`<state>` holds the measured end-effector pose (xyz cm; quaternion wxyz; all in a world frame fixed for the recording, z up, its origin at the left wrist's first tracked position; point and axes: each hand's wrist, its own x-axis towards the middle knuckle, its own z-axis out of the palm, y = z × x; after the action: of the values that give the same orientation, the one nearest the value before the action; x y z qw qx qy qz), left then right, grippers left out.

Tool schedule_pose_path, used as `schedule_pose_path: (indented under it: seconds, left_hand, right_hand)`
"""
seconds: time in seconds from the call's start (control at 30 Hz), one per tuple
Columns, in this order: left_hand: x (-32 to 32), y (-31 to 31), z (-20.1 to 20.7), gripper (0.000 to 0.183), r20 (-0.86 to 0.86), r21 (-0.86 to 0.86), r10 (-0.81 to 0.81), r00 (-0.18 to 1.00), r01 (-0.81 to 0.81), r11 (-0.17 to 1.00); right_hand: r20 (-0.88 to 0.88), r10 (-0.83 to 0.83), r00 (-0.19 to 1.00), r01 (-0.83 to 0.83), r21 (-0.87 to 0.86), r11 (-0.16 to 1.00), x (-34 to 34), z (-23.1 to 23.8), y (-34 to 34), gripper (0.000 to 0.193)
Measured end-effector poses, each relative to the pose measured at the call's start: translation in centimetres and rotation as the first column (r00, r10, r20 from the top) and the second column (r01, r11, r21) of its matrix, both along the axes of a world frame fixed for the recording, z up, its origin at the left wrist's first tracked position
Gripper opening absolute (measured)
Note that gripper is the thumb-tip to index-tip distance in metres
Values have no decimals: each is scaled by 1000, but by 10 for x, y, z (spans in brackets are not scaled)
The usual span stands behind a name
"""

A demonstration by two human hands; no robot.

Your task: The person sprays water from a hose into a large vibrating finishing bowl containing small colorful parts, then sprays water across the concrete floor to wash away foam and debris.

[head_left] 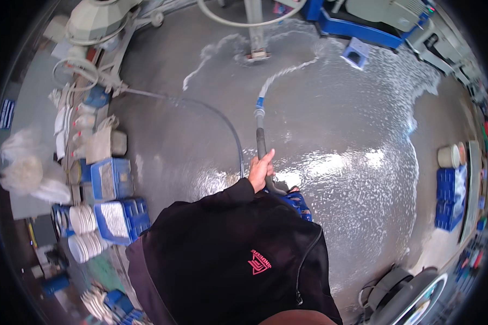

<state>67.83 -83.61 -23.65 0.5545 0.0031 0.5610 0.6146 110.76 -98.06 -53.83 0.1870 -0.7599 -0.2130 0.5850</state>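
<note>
My left hand point(262, 170) is closed around a dark grey hose point(261, 142) in front of my body. A pale grey fitting and a blue tip point(260, 103) form the hose's far end. From it a white stream of water point(279, 71) curves away to the far right and spreads over the wet grey floor point(200, 130). Below my hand the hose bends down beside my foot, in a blue sandal point(298, 203). My right hand does not show; the dark jacket point(222, 254) fills the near middle. Foamy water point(385, 97) covers much of the right floor.
A long hose point(217, 111) curves over the floor at left. Blue crates point(122, 219), stacked white lids and jugs line the left side. A pale post point(256, 32) and blue-framed machine point(358, 27) stand ahead. Blue crates point(446, 197) and a bucket point(448, 156) sit at right.
</note>
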Motion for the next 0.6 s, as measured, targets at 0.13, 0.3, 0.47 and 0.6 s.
schedule_pose_path:
  seconds: [0.13, 0.3, 0.47, 0.6]
  left_hand:
    - [-18, -5, -15, 33, 50, -120, 259, 964, -252, 960]
    - [-15, -2, -15, 30, 93, -26, 351, 932, -350, 936]
    - [-7, 19, 11, 26, 56, 6, 211, 976, -212, 977]
    - [-4, 41, 4, 24, 33, -17, 168, 985, -167, 986]
  right_hand:
    - [-48, 16, 999, -18, -43, 999, 4, 18, 50, 29]
    - [-76, 58, 995, -63, -60, 996, 9, 34, 120, 30]
    - [-66, 99, 993, -102, -41, 994, -1, 69, 192, 30]
    - [-92, 363, 927, -354, 102, 930, -46, 162, 259, 33]
